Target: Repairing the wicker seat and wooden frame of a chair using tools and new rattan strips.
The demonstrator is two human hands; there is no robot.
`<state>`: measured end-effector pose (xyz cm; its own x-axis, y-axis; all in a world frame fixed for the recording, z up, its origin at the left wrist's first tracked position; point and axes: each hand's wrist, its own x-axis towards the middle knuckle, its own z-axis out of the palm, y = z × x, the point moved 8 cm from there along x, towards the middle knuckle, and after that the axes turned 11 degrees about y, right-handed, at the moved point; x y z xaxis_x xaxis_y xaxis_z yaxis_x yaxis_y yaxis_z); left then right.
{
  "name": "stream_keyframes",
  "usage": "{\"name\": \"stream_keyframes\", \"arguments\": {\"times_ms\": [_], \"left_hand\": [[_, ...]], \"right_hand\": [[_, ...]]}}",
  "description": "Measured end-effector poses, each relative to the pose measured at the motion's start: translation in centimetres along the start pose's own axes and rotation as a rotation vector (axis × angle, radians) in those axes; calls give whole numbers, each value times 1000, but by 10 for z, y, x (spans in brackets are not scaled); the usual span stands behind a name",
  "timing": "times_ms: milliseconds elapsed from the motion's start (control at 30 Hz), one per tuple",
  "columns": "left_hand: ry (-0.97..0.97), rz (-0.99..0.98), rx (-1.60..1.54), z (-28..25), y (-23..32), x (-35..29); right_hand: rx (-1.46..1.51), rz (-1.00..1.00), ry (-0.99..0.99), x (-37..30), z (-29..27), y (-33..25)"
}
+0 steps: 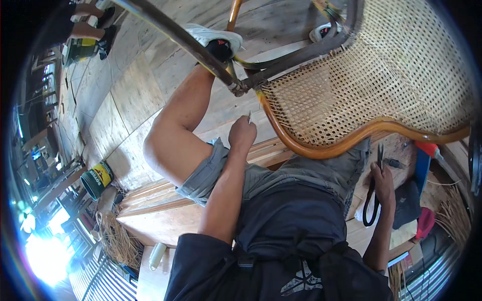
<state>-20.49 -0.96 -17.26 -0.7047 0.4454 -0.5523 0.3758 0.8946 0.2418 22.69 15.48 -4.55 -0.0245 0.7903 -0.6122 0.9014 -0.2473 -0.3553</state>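
Note:
My left hand [242,133] is closed in front of my lap, near the curved wooden rim of the chair. A small, thin, pale tip [250,116] pokes out of its fist; the rest is hidden in the fingers. On the right, my right hand [383,181] grips a pair of scissors [371,206] with a black loop handle, blades pointing up and away from me. Across my knees lies a chair [321,152] with a glossy brown frame. Its woven cane panel [351,95] faces up, and loose strand ends show along its left edge.
A dark pole-like frame part [181,42] slants across the top left. Bundles of loose strands [118,243] lie at the lower left, near a green bucket [97,180]. A white cylinder [157,256] lies by my left side. Another person's legs [88,25] show at the far left.

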Motion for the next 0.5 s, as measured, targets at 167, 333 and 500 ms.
{"name": "stream_keyframes", "arguments": {"times_ms": [167,333,500], "left_hand": [[197,78,-722,-35,42,-17],[-89,239,-623,-39,100,-56],[-685,602,-245,8,157,-139]], "right_hand": [[-176,63,320,-15,13,132],[-562,175,273,-44,37,170],[384,8,53,-40,46,66]]}}
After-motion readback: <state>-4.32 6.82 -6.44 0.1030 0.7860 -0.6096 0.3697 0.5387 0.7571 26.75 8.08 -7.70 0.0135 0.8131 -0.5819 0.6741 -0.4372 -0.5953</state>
